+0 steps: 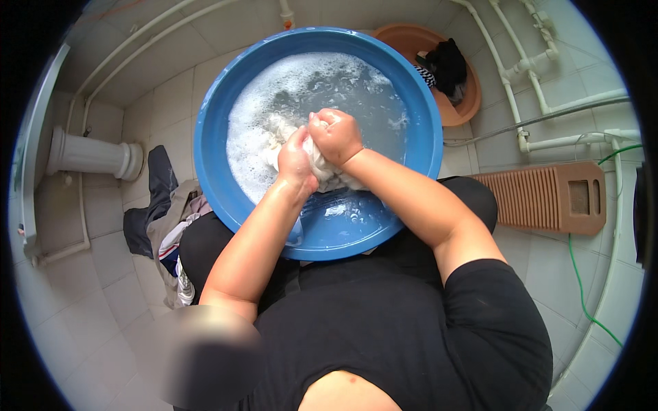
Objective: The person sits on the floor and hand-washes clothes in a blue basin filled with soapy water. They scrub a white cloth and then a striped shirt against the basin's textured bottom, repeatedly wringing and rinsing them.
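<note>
Black shirt fills the bottom. Near the middle, the left hand and right hand squeeze a wet white cloth inside the blue tub. Suds sit beside it, so washing looks partly done. The clothes pile, left, seems unwashed; dark clothes, upper right, I can't tell.

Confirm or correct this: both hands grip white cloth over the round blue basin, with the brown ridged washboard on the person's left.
Wrong side: the head view shows the brown ridged washboard on the person's right. The left hand and right hand grip white cloth over the round blue basin.
</note>
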`<state>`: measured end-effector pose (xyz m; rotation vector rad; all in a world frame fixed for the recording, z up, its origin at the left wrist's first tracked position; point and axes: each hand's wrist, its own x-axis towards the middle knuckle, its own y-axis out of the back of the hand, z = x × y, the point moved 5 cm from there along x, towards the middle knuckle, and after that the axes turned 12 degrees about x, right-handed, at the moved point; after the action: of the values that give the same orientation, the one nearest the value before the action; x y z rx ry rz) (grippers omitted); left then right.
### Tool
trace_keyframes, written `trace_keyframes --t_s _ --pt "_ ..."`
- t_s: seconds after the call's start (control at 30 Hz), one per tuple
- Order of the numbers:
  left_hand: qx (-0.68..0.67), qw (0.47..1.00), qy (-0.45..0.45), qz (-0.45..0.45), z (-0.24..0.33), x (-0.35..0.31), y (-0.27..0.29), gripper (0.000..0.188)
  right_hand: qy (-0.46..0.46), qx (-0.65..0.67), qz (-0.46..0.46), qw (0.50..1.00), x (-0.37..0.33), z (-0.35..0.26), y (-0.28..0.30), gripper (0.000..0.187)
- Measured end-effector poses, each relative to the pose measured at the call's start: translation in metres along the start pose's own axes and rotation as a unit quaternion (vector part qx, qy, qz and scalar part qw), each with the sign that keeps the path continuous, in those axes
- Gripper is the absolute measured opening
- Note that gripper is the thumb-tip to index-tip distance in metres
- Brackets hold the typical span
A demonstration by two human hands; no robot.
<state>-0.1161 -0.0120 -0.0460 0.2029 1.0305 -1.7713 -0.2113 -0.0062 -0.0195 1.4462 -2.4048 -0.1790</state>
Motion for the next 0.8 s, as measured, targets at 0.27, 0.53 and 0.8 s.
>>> trace_keyframes --t_s 0.27,0.53,0.8 --pt "0.035 0.996 0.019 -0.08 -0.017 0.051 0.062 0.034 0.221 -0.039 -0.088 0.97 -0.041 -0.044 -0.019 0.018" --pt "0.454 0.87 0.013 -0.193 0.039 -0.022 0.003 0.034 -0.319 0.289 -0.057 0.901 0.041 0.056 0.046 0.053" --pt "0.215 0.962 -0.1 -0.135 0.048 0.007 0.035 0.042 -0.276 0.119 -0.296 0.907 0.018 0.083 0.044 0.053"
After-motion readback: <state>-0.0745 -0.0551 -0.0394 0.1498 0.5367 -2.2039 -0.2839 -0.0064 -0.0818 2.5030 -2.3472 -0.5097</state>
